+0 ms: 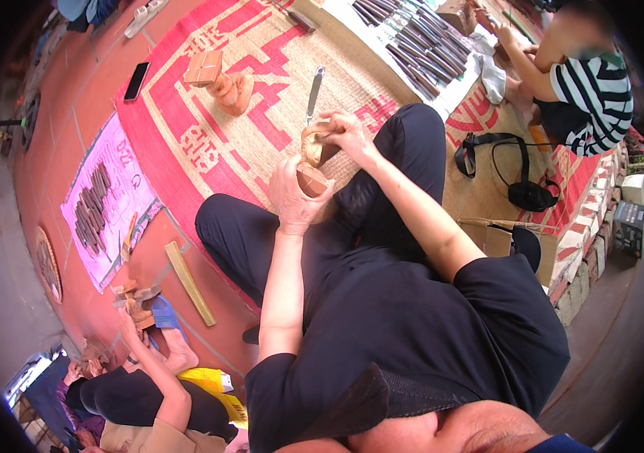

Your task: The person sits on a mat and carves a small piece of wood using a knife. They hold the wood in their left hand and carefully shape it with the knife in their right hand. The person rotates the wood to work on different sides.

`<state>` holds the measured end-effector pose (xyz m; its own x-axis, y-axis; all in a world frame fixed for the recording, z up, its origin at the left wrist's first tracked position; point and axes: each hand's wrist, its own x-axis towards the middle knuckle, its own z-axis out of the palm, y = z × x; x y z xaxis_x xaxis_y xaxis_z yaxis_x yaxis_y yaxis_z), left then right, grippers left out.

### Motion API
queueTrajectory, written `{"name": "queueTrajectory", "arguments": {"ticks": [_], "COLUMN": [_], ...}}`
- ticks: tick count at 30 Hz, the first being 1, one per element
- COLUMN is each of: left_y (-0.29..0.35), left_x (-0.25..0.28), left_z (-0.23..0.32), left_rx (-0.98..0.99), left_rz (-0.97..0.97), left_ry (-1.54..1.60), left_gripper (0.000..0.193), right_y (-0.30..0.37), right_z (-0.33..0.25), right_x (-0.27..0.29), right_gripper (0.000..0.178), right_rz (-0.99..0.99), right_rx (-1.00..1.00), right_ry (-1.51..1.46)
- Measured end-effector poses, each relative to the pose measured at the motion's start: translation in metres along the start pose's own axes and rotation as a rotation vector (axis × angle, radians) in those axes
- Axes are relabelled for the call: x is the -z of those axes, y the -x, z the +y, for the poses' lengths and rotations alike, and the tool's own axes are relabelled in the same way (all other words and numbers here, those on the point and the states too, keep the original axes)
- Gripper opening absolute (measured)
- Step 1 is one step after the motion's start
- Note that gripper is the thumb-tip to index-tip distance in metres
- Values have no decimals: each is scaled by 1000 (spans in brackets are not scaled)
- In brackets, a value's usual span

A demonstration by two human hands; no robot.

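Observation:
In my left hand (pixel 295 198) is a small wooden carving (pixel 311 181), gripped round its flat-ended block. The carving is held over my lap, between my bent legs. My right hand (pixel 348 139) is closed against the paler, rounded far part of it, fingertips pinched together. Whatever those fingertips may hold is hidden. Just beyond my right hand, a narrow metal hand tool (pixel 314 93) lies on the woven mat (pixel 261 162). Farther left on the mat stands another wooden carving (pixel 233 92), with a square block at its top.
Many dark-handled carving tools (pixel 427 49) lie on a white cloth at far right, near a person in stripes (pixel 593 98). A phone (pixel 137 81) rests at the mat's left edge. More tools (pixel 92 208) lie on a pink cloth (pixel 114 249). Another person's hand (pixel 132 325) works wood at lower left.

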<state>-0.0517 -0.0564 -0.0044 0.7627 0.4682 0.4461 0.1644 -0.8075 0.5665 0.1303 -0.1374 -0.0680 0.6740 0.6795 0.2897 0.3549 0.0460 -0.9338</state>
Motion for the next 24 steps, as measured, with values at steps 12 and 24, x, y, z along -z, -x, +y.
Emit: {"name": "queueTrajectory", "arguments": {"ticks": [12,24], "left_y": [0,0], "left_x": [1,-3], "left_z": [1,-2], "left_rx": [-32,-35], "left_rz": [-4,66], "left_ry": [34,51], "left_gripper": [81,77], "right_y": [-10,-12], "right_z": [19,11], "right_x": [17,16], "right_gripper": [24,18], "right_rz": [-175,-173], "right_rx": [-140,-81], "right_ry": [-34,-7]}}
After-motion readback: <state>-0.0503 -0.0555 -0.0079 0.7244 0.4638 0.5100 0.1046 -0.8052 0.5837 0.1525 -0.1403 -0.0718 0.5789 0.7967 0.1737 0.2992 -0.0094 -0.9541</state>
